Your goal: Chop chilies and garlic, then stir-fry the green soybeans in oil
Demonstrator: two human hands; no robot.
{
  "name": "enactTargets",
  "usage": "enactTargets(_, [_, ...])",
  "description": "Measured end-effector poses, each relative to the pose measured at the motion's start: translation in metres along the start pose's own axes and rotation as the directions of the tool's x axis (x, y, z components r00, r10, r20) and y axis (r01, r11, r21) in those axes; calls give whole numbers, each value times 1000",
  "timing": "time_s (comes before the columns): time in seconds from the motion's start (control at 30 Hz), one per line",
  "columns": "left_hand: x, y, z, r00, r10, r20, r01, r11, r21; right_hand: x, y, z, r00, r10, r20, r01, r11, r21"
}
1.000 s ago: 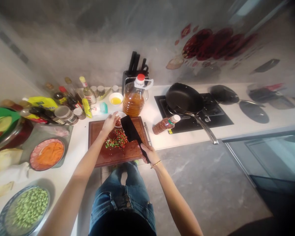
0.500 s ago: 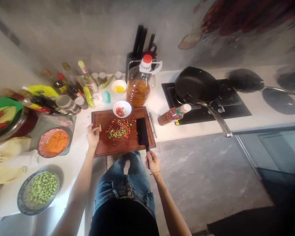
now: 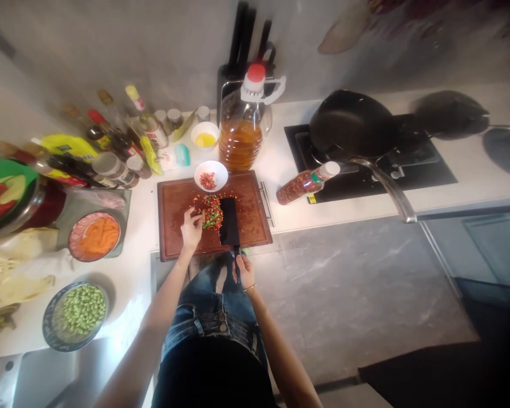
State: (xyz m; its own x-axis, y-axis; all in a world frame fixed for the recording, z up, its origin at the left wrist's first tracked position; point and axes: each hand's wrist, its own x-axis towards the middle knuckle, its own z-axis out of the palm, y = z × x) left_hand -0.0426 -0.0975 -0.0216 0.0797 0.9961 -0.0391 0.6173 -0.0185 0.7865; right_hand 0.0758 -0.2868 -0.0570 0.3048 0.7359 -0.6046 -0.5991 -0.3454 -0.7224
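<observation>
My right hand (image 3: 245, 271) is wrapped round the handle of a black cleaver (image 3: 228, 222), whose broad blade rests against the right side of a pile of chopped red and green chillies (image 3: 212, 212). At the pile's left edge, my left hand (image 3: 191, 229) has its curved fingers apart, touching the chopped bits. Both are over a brown wooden cutting board (image 3: 176, 198) with a metal handle on its right. A small white bowl (image 3: 211, 177) of chopped red bits stands at the board's back edge.
Behind the board stand a large oil jug (image 3: 242, 133) and a bowl of yellow liquid (image 3: 204, 136). A chilli jar (image 3: 301, 184) and a wok (image 3: 351, 124) on the hob are to the right. Bottles, a carrot plate (image 3: 96, 237) and a green bean bowl (image 3: 79, 314) are left.
The cleaver has moved left and my left hand right, closing in on the chillies from both sides. The chilli pile is now more compact. The camera view has tilted down a little.
</observation>
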Motion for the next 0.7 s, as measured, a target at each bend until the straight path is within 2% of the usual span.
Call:
enactTargets(0.17, [-5,12,13,993,71,96,-68,997,-32,0,1,13,998,49,49,-50,998,30])
enactTargets(0.27, [-7,25,10,982,119,147,-114,993,-38,-5,0,15,996,47,81,-54,995,79])
enactTargets(0.43, [-6,47,-20,968,177,178,-174,984,-30,-23,-16,3,992,60,111,-75,987,142])
enactTargets(0.53, [-3,56,-39,965,229,129,-225,973,-50,-34,-36,-3,993,53,107,-68,988,142])
enactTargets(0.6, [-2,60,-48,956,276,98,-269,960,-82,-35,-52,-2,995,34,93,-45,991,127])
enactTargets(0.7, [3,68,-52,918,364,161,-341,927,-154,-27,-82,9,996,6,89,-16,994,104])
